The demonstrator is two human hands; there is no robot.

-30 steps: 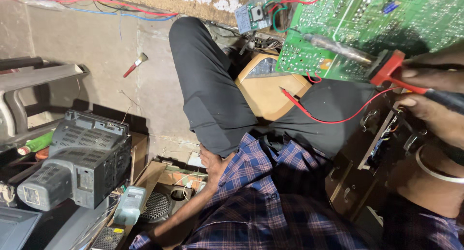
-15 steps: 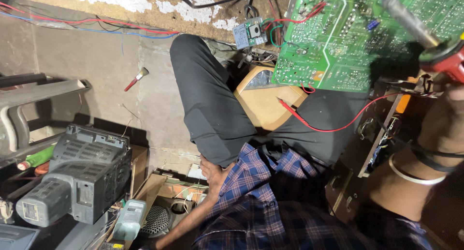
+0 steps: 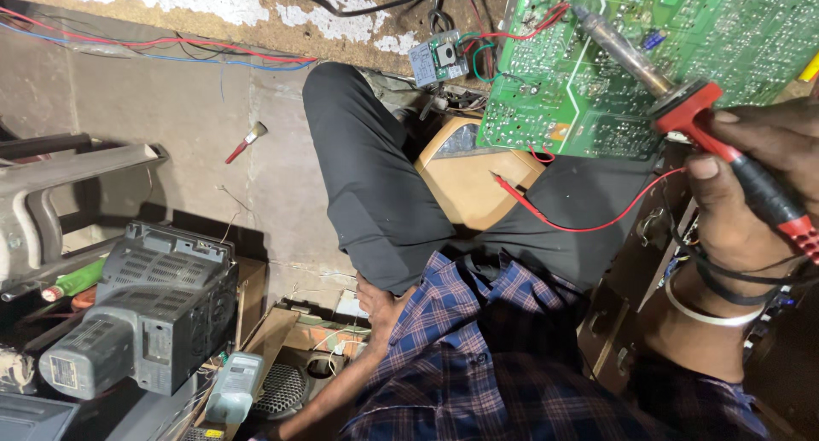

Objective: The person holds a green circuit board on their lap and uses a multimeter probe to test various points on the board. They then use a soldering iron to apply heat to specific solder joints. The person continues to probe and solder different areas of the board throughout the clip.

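Fingers (image 3: 725, 164) of right hand (image 3: 738, 211) wrap the red-handled soldering iron (image 3: 674, 95), tip on the green circuit board (image 3: 631, 57). Left hand (image 3: 380, 309) rests beside the thigh, its fingers' spread hidden.

The right hand (image 3: 751, 194) has raised the soldering iron (image 3: 674, 91); its tip now rests farther up the green circuit board (image 3: 597, 108), off the near edge.

A small pale label (image 3: 62, 372) sits on the grey tube neck's end, lower left.
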